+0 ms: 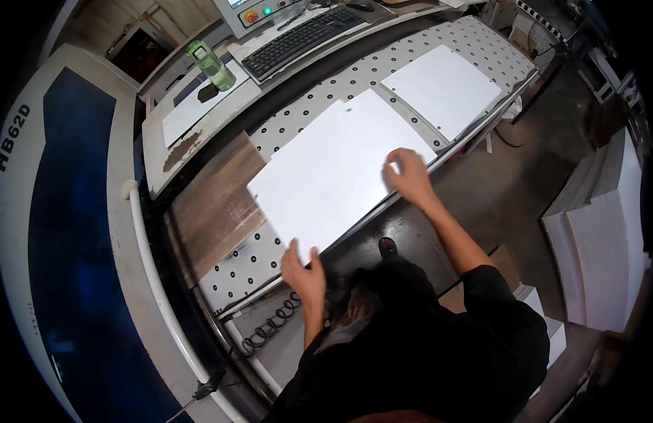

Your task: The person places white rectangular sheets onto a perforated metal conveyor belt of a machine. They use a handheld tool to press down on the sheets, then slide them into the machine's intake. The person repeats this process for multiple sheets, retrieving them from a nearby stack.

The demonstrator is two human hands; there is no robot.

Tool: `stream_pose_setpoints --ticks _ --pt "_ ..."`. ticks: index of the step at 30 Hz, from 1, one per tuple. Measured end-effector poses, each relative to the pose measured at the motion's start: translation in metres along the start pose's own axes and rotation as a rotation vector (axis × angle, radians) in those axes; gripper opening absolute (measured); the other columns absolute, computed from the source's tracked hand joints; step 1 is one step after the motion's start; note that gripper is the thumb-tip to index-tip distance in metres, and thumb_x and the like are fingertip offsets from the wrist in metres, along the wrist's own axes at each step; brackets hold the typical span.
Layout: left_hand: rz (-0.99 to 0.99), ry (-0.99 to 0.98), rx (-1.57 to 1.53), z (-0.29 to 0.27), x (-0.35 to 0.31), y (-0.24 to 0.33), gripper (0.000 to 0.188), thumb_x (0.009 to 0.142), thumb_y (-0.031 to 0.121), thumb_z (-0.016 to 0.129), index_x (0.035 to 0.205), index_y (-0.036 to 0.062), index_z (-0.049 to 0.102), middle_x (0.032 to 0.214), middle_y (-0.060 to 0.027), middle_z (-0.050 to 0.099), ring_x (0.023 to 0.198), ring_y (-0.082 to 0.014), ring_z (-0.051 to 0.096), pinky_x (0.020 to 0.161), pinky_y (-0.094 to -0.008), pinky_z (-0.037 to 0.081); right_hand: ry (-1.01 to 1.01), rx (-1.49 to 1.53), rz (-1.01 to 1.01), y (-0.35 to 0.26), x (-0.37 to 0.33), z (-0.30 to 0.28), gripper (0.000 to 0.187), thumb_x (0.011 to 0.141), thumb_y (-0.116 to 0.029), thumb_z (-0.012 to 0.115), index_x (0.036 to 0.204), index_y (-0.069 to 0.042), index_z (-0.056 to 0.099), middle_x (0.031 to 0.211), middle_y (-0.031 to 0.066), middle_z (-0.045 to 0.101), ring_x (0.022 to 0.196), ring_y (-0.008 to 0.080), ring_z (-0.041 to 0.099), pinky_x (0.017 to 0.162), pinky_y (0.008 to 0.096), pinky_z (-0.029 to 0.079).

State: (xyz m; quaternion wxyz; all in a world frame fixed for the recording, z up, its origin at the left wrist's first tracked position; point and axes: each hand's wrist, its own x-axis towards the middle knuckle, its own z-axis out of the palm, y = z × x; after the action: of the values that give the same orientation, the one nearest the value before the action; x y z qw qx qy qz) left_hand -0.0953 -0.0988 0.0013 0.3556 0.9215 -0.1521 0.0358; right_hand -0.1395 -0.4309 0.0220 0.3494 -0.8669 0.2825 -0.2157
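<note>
A large white sheet stack (333,166), smooth and blank on top, lies across the perforated metal table before me. My left hand (303,271) is at its near-left corner, with the thumb and fingers apart. On the right, my right hand (409,176) reaches over the near edge; its fingers are bent, and a gap shows between thumb and forefinger. Slight blur hides whether the fingertips press on the paper. Beyond it, a second white sheet stack (443,92) rests farther right on the same table.
A brown wooden board (221,204) lies left of the sheets, by a white-and-blue machine (72,162). Behind are a keyboard (302,44), a green bottle (212,67) and a control panel (259,13). Tall white paper stacks (598,233) stand on the floor at right.
</note>
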Motion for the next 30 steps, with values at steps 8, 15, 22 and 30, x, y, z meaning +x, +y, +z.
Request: stream_pose_setpoints --ticks 8,15,22,30 --pt "0.356 -0.234 -0.041 0.025 0.023 0.057 0.050 0.097 0.028 0.067 0.142 0.0082 0.057 0.151 -0.0208 0.047 0.139 -0.0433 0.040 0.116 -0.0529 0.032 -0.218 -0.356 -0.189 0.006 -0.022 0.023 0.078 0.089 -0.063 0.059 0.148 -0.012 0.050 0.158 0.0317 0.031 0.148 0.0557 0.020 0.118 0.0679 0.012" --pt "0.220 -0.226 -0.099 0.001 0.034 0.053 0.043 0.094 0.021 0.069 0.133 0.0057 0.063 0.145 -0.0204 0.051 0.138 -0.0404 0.042 0.116 -0.0505 0.032 0.017 -0.569 -0.083 0.069 0.030 0.023 0.068 0.102 -0.048 0.047 0.159 -0.013 0.033 0.164 0.0161 0.031 0.152 0.0419 0.024 0.121 0.0625 0.016" --pt "0.123 -0.129 -0.011 -0.016 0.020 0.035 0.034 0.095 0.025 0.069 0.123 0.0059 0.070 0.139 -0.0163 0.058 0.131 -0.0363 0.049 0.110 -0.0474 0.039 0.156 -0.751 -0.067 0.148 0.112 -0.017 0.053 0.100 -0.042 0.052 0.152 -0.039 0.044 0.159 0.0222 0.038 0.142 0.0499 0.036 0.114 0.0576 0.029" --pt "0.010 -0.055 0.004 -0.029 0.018 0.012 0.033 0.097 0.027 0.068 0.123 0.0065 0.070 0.138 -0.0168 0.059 0.131 -0.0356 0.050 0.108 -0.0463 0.041 0.145 -0.756 0.092 0.161 0.140 -0.015 0.053 0.099 -0.045 0.051 0.152 -0.045 0.043 0.161 0.0215 0.034 0.147 0.0506 0.029 0.118 0.0657 0.019"
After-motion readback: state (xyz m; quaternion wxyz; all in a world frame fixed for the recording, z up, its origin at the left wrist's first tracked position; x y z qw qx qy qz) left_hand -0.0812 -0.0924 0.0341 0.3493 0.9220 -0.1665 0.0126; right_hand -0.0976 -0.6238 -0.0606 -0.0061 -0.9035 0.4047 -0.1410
